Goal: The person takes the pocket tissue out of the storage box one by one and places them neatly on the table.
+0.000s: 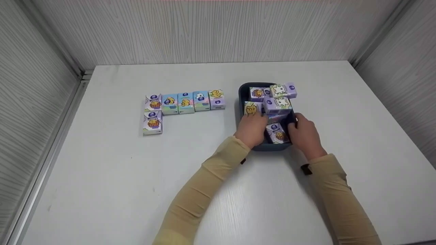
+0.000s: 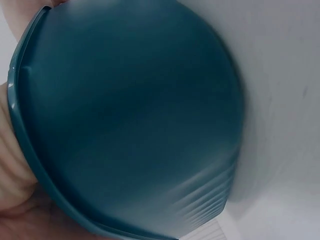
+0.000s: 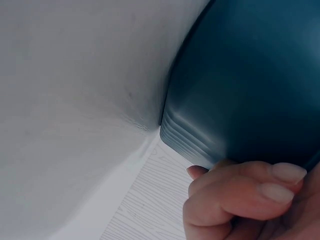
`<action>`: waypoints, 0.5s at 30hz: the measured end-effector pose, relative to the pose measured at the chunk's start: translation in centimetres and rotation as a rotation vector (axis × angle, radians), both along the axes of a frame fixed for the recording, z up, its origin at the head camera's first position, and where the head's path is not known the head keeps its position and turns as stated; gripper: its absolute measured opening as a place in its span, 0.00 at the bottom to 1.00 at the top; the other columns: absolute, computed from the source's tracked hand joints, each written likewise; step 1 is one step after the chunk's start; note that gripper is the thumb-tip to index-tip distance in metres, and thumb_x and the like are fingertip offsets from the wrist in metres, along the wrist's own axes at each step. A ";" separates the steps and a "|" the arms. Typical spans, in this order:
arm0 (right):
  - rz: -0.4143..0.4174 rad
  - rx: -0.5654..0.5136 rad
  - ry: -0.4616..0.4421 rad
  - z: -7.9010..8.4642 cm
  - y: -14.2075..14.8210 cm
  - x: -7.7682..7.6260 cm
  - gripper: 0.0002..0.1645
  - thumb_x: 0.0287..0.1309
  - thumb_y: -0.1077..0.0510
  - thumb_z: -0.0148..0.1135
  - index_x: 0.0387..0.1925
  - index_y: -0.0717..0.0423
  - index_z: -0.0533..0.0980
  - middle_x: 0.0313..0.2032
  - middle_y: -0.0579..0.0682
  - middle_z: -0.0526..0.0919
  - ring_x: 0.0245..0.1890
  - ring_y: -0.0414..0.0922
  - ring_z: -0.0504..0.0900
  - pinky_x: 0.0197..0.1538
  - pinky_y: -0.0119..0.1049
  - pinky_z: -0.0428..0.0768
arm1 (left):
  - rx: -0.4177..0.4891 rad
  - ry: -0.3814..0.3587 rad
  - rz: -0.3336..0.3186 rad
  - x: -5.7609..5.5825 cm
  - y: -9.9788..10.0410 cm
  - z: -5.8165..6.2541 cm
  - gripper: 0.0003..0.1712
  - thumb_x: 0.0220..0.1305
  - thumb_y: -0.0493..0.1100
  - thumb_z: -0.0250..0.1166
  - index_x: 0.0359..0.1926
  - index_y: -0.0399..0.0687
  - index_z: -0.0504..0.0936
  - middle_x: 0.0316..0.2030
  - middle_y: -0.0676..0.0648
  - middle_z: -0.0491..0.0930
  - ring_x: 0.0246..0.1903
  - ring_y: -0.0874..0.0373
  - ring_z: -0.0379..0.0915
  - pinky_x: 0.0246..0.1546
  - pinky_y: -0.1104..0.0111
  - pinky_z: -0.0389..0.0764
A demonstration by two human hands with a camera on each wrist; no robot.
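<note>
A dark teal plastic bin [image 1: 269, 147] holds several small, box-shaped printed packs. My left hand [image 1: 251, 130] reaches over its near-left rim, with the fingertips at a purple-and-white pack with a yellow figure [image 1: 252, 108]; the thumb's hold is hidden. In the left wrist view, the bin's outer wall [image 2: 135, 110] covers most of the picture and hides the fingertips. My right hand [image 1: 305, 136] grips the bin's right rim, its curled fingers [image 3: 235, 195] showing against the outer wall in the right wrist view. Near that hand, another pack [image 1: 277, 133] leans inside the bin.
Left of the bin, several packs [image 1: 185, 103] lie side by side in a row, with one pack [image 1: 152, 122] below the row's left end. One pack [image 1: 283, 90] overhangs the bin's far-right rim. Panels [image 1: 218, 32] enclose the white table [image 1: 102, 190].
</note>
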State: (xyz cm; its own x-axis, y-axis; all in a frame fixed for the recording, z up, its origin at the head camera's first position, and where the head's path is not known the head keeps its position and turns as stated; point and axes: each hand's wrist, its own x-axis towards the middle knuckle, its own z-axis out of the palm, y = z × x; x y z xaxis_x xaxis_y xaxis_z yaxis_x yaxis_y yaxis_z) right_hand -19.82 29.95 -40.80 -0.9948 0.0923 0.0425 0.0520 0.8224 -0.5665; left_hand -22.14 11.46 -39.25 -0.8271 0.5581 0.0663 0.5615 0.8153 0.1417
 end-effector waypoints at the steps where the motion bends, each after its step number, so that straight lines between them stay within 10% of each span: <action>1: -0.001 0.003 -0.002 0.0 0.0 0.0 0.27 0.67 0.58 0.41 0.63 0.69 0.64 0.52 0.70 0.75 0.50 0.60 0.76 0.53 0.56 0.71 | 0.005 0.001 -0.003 0.0 0.0 -0.1 0.19 0.59 0.39 0.63 0.53 0.46 0.79 0.49 0.43 0.78 0.47 0.48 0.75 0.46 0.57 0.75; 15: -0.007 -0.004 -0.009 0.1 -0.1 0.0 0.27 0.67 0.59 0.42 0.63 0.69 0.64 0.53 0.70 0.74 0.50 0.60 0.75 0.53 0.56 0.71 | 0.068 -0.043 -0.049 -0.3 -0.6 -0.1 0.35 0.52 0.50 0.73 0.60 0.44 0.73 0.53 0.42 0.74 0.53 0.48 0.70 0.52 0.56 0.72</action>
State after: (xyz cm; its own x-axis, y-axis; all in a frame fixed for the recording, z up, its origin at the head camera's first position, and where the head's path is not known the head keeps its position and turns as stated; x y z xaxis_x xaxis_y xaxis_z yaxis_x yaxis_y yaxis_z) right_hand -19.82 29.88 -40.70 -0.9945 0.0990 0.0331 0.0626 0.8196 -0.5695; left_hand -22.41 10.89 -39.35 -0.8017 0.5936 0.0702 0.5929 0.7745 0.2205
